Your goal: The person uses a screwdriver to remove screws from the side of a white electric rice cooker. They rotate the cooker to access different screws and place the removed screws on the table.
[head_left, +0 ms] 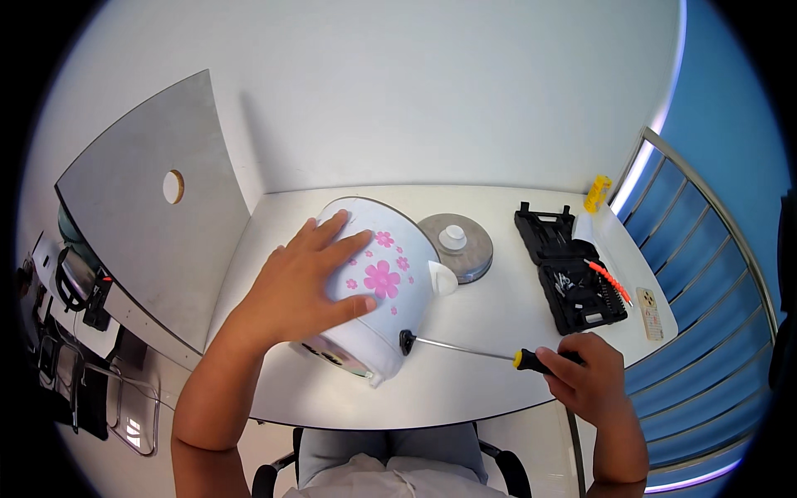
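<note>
A white rice cooker body (411, 299) with pink flower prints lies tipped on its side on the white table. My left hand (307, 286) rests spread on its curved wall, fingers apart. My right hand (588, 373) is wrapped round the black and yellow handle of a long screwdriver (465, 347). The screwdriver's tip meets a small black foot (406, 342) at the cooker's right edge; the exact contact is too small to make out. Behind the cooker lies a round glass lid (477, 249) with a white knob.
An opened black tool case (573, 290) with bits lies at the right, an orange flexible shaft (610, 280) across it. Near it are a patterned phone (650, 314) and a yellow object (598, 193). A grey partition (149, 216) stands left; a metal railing (714, 207) runs right.
</note>
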Available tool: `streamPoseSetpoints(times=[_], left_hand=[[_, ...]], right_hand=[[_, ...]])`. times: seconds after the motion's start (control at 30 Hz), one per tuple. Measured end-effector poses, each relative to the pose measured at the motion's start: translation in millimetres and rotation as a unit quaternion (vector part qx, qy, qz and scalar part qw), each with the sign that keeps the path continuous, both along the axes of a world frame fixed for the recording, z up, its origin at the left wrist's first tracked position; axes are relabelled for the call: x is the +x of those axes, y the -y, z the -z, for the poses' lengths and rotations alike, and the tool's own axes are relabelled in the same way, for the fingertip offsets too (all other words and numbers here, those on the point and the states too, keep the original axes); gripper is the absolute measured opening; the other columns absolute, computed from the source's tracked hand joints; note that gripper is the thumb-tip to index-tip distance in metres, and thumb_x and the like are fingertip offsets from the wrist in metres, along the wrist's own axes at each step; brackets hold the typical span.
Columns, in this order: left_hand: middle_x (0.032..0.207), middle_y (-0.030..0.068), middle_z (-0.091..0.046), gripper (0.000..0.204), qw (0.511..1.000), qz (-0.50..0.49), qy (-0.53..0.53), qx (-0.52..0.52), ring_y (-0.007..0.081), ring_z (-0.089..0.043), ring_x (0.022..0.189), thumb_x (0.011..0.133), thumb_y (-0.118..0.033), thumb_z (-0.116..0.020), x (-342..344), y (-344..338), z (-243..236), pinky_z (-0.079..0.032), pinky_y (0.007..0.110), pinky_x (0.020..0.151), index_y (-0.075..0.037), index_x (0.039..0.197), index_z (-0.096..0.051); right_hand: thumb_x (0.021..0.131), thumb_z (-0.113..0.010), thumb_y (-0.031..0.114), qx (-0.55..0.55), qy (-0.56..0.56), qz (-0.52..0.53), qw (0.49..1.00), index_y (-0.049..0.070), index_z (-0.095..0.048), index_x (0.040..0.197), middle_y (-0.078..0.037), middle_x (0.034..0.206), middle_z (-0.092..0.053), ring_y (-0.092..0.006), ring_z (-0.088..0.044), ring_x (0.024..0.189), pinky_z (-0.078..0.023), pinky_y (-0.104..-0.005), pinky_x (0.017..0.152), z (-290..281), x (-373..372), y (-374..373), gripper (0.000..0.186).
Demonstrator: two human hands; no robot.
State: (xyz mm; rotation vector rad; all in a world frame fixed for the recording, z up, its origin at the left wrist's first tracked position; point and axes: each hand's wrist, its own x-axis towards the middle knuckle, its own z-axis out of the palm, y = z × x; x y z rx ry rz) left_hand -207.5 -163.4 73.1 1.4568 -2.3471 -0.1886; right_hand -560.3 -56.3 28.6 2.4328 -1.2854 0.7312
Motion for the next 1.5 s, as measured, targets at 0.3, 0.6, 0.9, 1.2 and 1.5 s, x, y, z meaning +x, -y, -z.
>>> streamPoseSetpoints(times=[0.3,0.6,0.9,1.2,1.5], left_hand=[[0.15,0.022,-0.03,0.074,0.994,0.009,0.095,-0.052,0.0458,-0.034,0.133,0.074,-0.055,-0.068,-23,-9,4,-0.033,0.049,0.106,-0.017,0.135,-0.052],[0.152,0.0273,-0.02,0.093,0.996,-0.015,-0.031,0.08,0.0434,-0.03,0.136,0.07,-0.065,-0.066,5,40,-1,-0.029,0.046,0.11,-0.013,0.143,-0.041],[0.151,0.0294,-0.02,0.106,0.993,0.025,-0.034,0.113,0.0457,-0.027,0.137,0.067,-0.071,-0.066,-6,45,3,-0.027,0.047,0.11,-0.01,0.146,-0.032],[0.15,0.0295,-0.022,0.105,0.993,0.017,-0.039,0.107,0.0457,-0.027,0.137,0.067,-0.069,-0.066,-6,44,2,-0.027,0.045,0.11,-0.008,0.145,-0.034],[0.15,0.029,-0.022,0.1,0.995,0.005,-0.031,0.095,0.0445,-0.028,0.137,0.069,-0.062,-0.069,-19,34,0,-0.029,0.044,0.11,-0.007,0.144,-0.036]], right_hand=[[0.064,-0.075,0.012,0.128,0.091,0.065,0.986,0.007,-0.063,0.109,-0.009,0.093,-0.06,-0.0264,-0.059,0.079,-0.05,-0.0354,0.065,33,-2,-35,0.047],[0.065,-0.076,0.019,0.122,0.082,0.04,0.988,0.011,-0.064,0.107,-0.004,0.08,-0.061,-0.0216,-0.061,0.068,-0.048,-0.0315,0.057,43,-4,-33,0.044],[0.07,-0.074,0.023,0.359,0.244,0.068,0.898,0.005,-0.067,0.099,-0.008,0.079,-0.065,-0.0217,-0.061,0.063,-0.048,-0.0286,0.057,20,-12,-23,0.035],[0.071,-0.073,0.024,0.35,0.111,0.101,0.925,0.007,-0.065,0.099,-0.006,0.071,-0.059,-0.0233,-0.055,0.059,-0.044,-0.0324,0.056,9,-10,-19,0.034],[0.06,-0.078,0.012,0.083,0.028,0.131,0.988,0.009,-0.059,0.094,-0.009,0.091,-0.051,-0.0266,-0.049,0.079,-0.037,-0.0382,0.063,24,0,-34,0.039]])
